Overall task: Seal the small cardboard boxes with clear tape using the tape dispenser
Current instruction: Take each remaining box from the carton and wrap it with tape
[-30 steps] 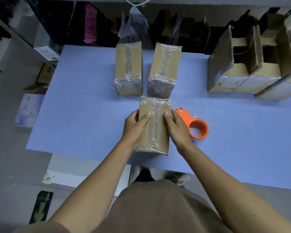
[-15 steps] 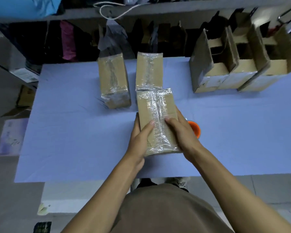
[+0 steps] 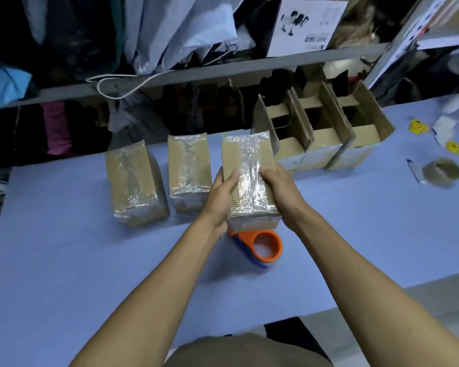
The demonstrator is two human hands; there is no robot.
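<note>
A small cardboard box (image 3: 247,157) with clear tape along its top is held between both hands, lifted above the blue table (image 3: 64,247). My left hand (image 3: 219,197) grips its left side and my right hand (image 3: 281,192) grips its right side. Two other taped boxes stand on the table to the left, one at the far left (image 3: 133,181) and one in the middle (image 3: 190,168). The orange tape dispenser (image 3: 265,246) lies on the table just below the held box, partly hidden by it.
Three open cardboard boxes (image 3: 326,133) stand in a row at the back right. A brown tape roll (image 3: 441,172) and yellow stickers (image 3: 419,127) lie at the far right. A cluttered shelf (image 3: 196,72) runs behind the table.
Both hands have lifted the taped box off the table and carried it away from me, toward the row of two sealed boxes. The dispenser, earlier beside my right hand, now shows below the box.
</note>
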